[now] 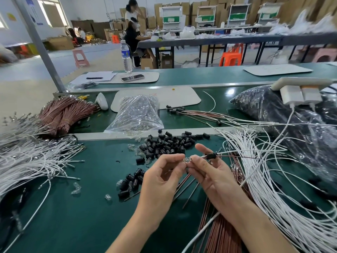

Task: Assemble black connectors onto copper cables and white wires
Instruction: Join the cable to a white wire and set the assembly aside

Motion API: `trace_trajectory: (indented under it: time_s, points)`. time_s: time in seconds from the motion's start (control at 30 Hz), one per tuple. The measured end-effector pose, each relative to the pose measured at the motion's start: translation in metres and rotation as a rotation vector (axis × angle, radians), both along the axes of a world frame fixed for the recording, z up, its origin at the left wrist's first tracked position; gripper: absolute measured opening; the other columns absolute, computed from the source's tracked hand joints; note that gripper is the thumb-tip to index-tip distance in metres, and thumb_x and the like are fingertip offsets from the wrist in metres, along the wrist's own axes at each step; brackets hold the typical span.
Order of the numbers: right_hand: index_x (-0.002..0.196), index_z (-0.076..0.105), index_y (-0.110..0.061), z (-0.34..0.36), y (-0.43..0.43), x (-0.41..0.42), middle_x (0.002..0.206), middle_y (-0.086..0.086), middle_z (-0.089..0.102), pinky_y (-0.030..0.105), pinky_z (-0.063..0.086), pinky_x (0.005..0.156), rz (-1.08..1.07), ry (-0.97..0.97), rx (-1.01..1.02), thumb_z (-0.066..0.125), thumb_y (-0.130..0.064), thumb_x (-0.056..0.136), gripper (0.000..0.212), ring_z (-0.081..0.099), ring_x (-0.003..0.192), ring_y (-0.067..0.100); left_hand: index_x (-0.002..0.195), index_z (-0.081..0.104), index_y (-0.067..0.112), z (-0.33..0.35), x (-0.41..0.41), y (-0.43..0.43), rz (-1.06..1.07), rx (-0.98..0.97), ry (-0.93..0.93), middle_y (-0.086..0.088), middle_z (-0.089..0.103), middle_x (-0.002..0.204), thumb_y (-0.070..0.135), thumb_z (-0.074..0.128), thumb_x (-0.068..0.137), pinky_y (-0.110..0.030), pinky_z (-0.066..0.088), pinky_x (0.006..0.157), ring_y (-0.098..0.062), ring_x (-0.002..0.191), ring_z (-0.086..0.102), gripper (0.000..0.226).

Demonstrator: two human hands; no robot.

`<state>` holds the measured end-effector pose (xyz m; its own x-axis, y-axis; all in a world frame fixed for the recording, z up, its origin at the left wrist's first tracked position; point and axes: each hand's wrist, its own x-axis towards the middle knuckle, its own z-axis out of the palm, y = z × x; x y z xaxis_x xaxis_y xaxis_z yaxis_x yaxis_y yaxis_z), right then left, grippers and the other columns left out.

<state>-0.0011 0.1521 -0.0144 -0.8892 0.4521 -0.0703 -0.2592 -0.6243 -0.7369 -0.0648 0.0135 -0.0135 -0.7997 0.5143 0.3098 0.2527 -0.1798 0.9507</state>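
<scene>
Green bench; left hand, right hand fingers pinch clear clip; black connector just beside

Both bare forearms rise from the near edge, meeting just nearer than the loose heap of small black plastic connectors. The left hand, fingers curled, pinches a small clear plastic clip. Touching it, the right hand pinches thin white and copper wires.
</scene>
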Motion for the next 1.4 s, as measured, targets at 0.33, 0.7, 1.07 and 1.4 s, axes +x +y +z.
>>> trace_trajectory:
  time_s: [0.33,0.7,1.07,1.4]
  points:
    - [0.095,0.082,-0.019,-0.0008,0.0015,0.0007,0.082,0.012,0.076,0.024,0.061,0.068,0.026,-0.010,0.005,0.076,-0.008,0.072,0.026,0.076,0.076,0.020,0.105,0.073,0.032,0.0012,-0.0022,-0.0021,-0.020,-0.011,0.021,0.005,0.077,0.100,0.028,0.067,0.088,-0.023,0.056,0.088,-0.016,0.098,0.073,0.018]
    - [0.117,0.068,-0.008,-0.0007,0.0014,0.0036,0.080,0.011,0.075,0.023,0.061,0.066,0.055,-0.007,-0.011,0.074,-0.006,0.076,0.042,0.076,0.073,0.019,0.105,0.074,0.023,0.0024,-0.0026,-0.0038,-0.040,0.024,-0.025,0.001,0.079,0.096,0.025,0.070,0.087,-0.020,0.056,0.084,-0.016,0.094,0.075,0.019]
    - [0.117,0.065,-0.007,0.0015,-0.0009,0.0040,0.079,0.010,0.075,0.021,0.060,0.064,0.041,-0.030,0.007,0.073,-0.006,0.075,0.043,0.075,0.071,0.017,0.105,0.075,0.020,0.0012,-0.0032,-0.0040,-0.048,0.045,-0.034,-0.002,0.079,0.097,0.023,0.070,0.085,-0.021,0.056,0.086,-0.018,0.096,0.075,0.020]
    - [0.111,0.066,-0.007,-0.0002,-0.0040,0.0040,0.079,0.008,0.074,0.021,0.059,0.066,0.009,-0.031,0.033,0.074,-0.007,0.072,0.040,0.075,0.072,0.016,0.108,0.075,0.019,-0.0024,-0.0058,-0.0056,0.007,-0.028,0.135,0.001,0.076,0.097,0.006,0.071,0.089,-0.021,0.056,0.086,-0.015,0.096,0.074,0.023]
